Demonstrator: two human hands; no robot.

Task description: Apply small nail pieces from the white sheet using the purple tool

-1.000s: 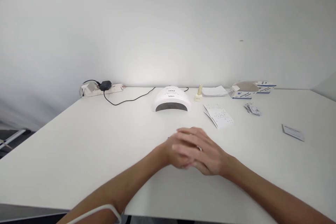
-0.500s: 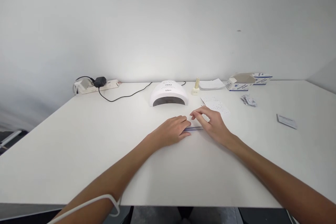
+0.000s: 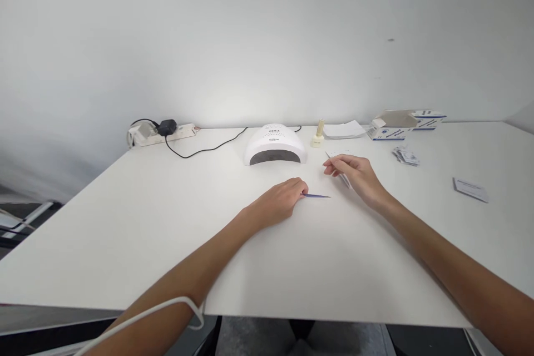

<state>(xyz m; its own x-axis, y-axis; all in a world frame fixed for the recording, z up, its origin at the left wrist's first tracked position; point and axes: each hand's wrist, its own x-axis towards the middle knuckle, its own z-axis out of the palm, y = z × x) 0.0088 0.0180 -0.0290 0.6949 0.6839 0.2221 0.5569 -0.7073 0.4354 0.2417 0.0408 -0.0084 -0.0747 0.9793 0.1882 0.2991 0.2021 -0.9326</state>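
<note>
My left hand (image 3: 280, 200) rests on the white table (image 3: 125, 222), fingers curled and pinched on the end of a thin blue stick (image 3: 317, 196) that lies flat and points right. My right hand (image 3: 354, 174) is farther back and to the right, fingers loosely bent over a folded sheet of white paper with small dots (image 3: 342, 177); its fingertips touch the sheet's near edge. A white dome-shaped nail lamp (image 3: 275, 146) stands just behind both hands.
A small cream bottle (image 3: 319, 136) and loose white papers (image 3: 342, 130) lie behind the lamp. An open blue-and-white box (image 3: 396, 124), small packets (image 3: 405, 156) and a card (image 3: 470, 189) are at the right. A power strip with plugs and cable (image 3: 162, 132) sits back left.
My hands have separated. The right hand let go of the stick and moved back and right onto the dotted paper. The left hand keeps the stick's end on the table.
</note>
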